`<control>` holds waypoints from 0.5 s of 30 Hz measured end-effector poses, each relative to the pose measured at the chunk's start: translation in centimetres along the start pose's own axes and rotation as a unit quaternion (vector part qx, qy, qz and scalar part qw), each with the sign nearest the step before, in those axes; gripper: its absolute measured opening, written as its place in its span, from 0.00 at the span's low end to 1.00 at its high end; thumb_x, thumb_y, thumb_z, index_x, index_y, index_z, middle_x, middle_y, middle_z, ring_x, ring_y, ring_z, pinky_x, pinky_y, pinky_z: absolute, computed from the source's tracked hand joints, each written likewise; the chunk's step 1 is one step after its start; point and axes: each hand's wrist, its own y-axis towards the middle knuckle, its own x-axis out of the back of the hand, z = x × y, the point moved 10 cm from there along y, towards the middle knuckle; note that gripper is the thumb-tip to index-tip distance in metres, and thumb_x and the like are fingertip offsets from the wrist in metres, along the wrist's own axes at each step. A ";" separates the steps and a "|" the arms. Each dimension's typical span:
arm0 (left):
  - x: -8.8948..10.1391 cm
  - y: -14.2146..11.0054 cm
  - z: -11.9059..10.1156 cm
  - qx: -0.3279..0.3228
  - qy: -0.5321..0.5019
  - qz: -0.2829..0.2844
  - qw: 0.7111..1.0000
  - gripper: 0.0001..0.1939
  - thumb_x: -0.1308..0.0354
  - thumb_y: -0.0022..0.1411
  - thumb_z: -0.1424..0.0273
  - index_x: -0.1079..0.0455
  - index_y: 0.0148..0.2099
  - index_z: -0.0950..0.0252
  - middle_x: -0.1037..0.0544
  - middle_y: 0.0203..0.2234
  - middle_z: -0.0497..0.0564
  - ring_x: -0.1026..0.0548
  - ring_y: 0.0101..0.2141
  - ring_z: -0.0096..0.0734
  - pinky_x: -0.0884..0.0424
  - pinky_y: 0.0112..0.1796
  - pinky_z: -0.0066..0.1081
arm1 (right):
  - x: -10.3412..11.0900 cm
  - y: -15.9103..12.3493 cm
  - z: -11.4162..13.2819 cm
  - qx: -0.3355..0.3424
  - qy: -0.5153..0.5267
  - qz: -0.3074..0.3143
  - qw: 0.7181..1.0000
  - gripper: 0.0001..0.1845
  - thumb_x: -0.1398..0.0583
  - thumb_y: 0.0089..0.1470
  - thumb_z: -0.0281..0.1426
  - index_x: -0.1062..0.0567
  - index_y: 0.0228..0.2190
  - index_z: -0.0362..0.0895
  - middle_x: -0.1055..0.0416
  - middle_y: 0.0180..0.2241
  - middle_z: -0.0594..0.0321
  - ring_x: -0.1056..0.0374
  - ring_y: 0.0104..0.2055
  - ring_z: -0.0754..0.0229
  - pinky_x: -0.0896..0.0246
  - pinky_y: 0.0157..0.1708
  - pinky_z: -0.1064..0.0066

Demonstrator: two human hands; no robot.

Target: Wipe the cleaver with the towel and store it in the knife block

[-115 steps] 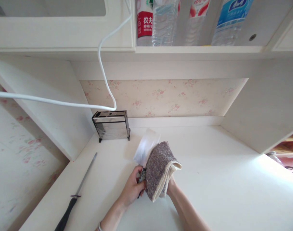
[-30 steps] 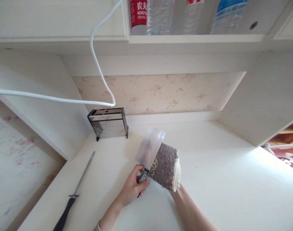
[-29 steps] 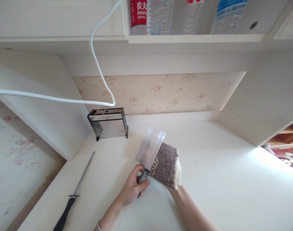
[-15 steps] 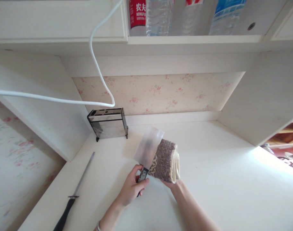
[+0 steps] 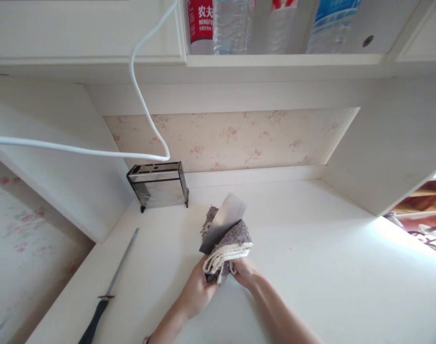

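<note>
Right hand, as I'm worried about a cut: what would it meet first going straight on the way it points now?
The right hand would first meet the folded cloth it holds; beyond that, in line, seems to lie the cleaver blade. How much cloth separates them is unclear.

broad steel knife (image 5: 224, 220), held slanted toward upper right, below the frame's centre, blade flanked by folded brown towel (image 5: 236, 237), cream edges bunched, handle mostly hidden

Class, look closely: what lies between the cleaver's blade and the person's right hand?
Folds of the brown-and-cream cloth lie between the blade and the right hand, in the head view.
</note>
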 end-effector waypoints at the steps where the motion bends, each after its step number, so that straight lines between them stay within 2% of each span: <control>1: -0.3 -0.1 -0.2 -0.014 0.017 0.010 1.000 0.17 0.41 0.51 0.76 0.29 0.45 0.63 0.24 0.40 0.54 0.29 0.46 0.43 0.37 0.50 0.40 | -0.1 0.0 -0.2 0.003 -0.013 -0.004 1.000 0.12 0.31 0.32 0.24 0.24 0.25 0.44 0.24 0.25 0.61 0.28 0.38 0.50 0.33 0.40 0.59; 4: -1.0 -0.3 0.9 0.007 0.058 0.046 0.997 0.14 0.44 0.55 0.75 0.27 0.45 0.63 0.24 0.43 0.56 0.30 0.48 0.46 0.41 0.54 0.44 | 0.0 0.1 -0.4 0.013 -0.030 -0.026 0.999 0.12 0.30 0.33 0.24 0.23 0.25 0.43 0.23 0.29 0.59 0.27 0.39 0.50 0.34 0.43 0.59; 7: -0.6 -0.3 1.8 0.016 0.085 0.035 0.996 0.14 0.43 0.56 0.72 0.28 0.46 0.63 0.24 0.43 0.58 0.30 0.48 0.48 0.40 0.53 0.44 | 0.3 0.3 -0.5 0.007 -0.036 -0.046 0.998 0.13 0.30 0.34 0.25 0.22 0.29 0.41 0.22 0.33 0.57 0.27 0.40 0.51 0.35 0.46 0.60; 9: -0.6 -0.2 1.7 0.011 0.092 0.033 0.995 0.15 0.43 0.56 0.71 0.28 0.47 0.64 0.24 0.43 0.58 0.30 0.48 0.48 0.40 0.52 0.42 | 0.4 0.4 -0.8 -0.005 -0.032 -0.052 0.998 0.15 0.31 0.36 0.26 0.21 0.31 0.41 0.23 0.36 0.56 0.27 0.40 0.51 0.35 0.46 0.60; 12: -1.1 -0.1 1.2 0.013 0.093 0.060 0.994 0.15 0.44 0.58 0.71 0.29 0.49 0.63 0.24 0.44 0.57 0.30 0.48 0.46 0.38 0.50 0.39 | 0.5 0.5 -0.8 -0.011 -0.021 -0.061 0.998 0.15 0.31 0.38 0.27 0.22 0.33 0.40 0.23 0.37 0.57 0.27 0.40 0.51 0.33 0.44 0.62; 15: -1.4 0.0 0.6 0.023 0.093 0.078 0.992 0.16 0.44 0.59 0.69 0.31 0.50 0.62 0.24 0.45 0.56 0.29 0.48 0.45 0.36 0.49 0.37 | 1.2 0.4 -0.6 -0.011 -0.003 -0.101 0.995 0.14 0.31 0.37 0.27 0.22 0.32 0.41 0.22 0.35 0.59 0.26 0.38 0.52 0.32 0.41 0.63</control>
